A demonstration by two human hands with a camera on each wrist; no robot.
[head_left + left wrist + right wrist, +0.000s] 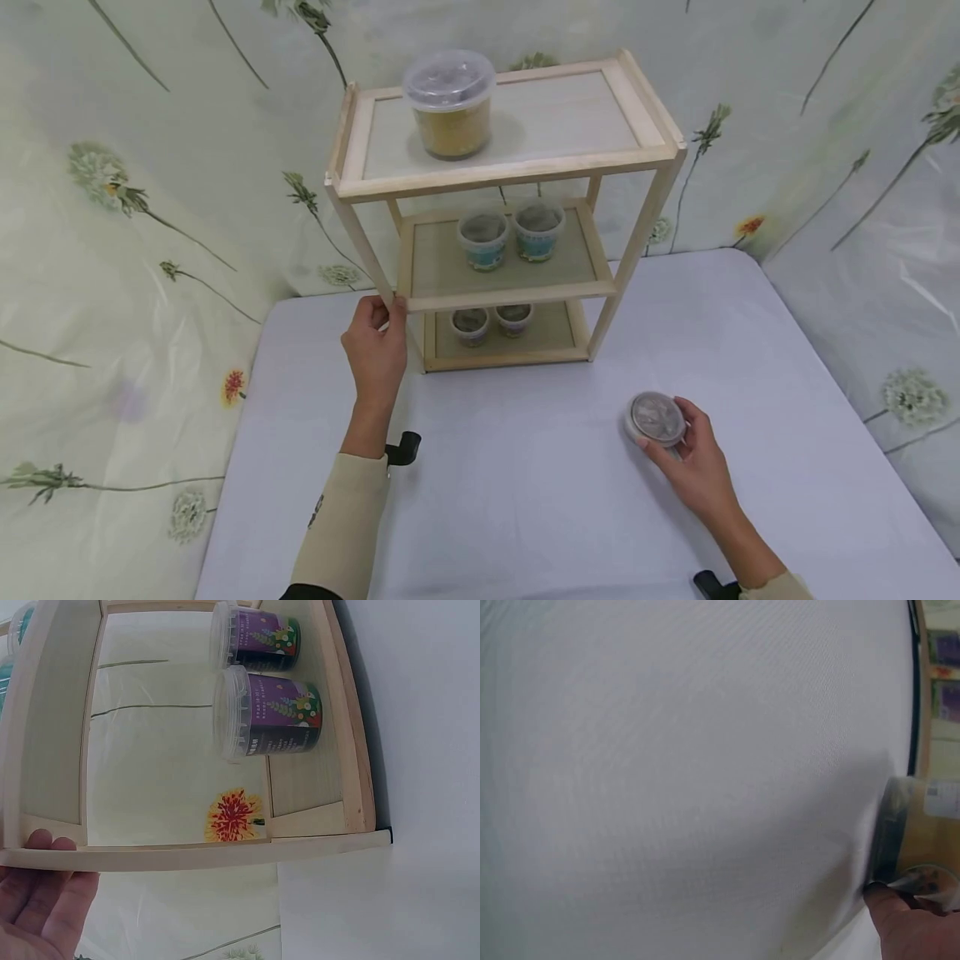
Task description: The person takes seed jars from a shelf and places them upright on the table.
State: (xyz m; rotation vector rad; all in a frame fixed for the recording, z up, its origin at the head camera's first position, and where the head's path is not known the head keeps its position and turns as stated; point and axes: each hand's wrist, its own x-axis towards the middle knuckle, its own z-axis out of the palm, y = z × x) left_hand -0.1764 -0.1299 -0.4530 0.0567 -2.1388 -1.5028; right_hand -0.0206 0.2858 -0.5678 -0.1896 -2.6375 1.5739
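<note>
A three-tier wooden shelf (510, 292) stands toward the back of the table. My left hand (377, 346) grips its front left post beside the middle tier; in the left wrist view, fingertips (64, 844) show around the wood. To the right of the shelf, my right hand (697, 462) holds a round, clear-lidded plastic tub (657, 418) from its right side. The right wrist view shows yellowish sides and a white label on this tub (922, 840), partly cut off by the frame. Whether its base touches the table cannot be told.
On the top tier sits a large lidded tub (453, 125) with yellow contents. Two blue-labelled tubs (483, 242) stand on the middle tier, and two purple-labelled tubs (285, 712) on the bottom. A white cloth covers the table (510, 500); flower-patterned sheeting (150, 250) hangs behind.
</note>
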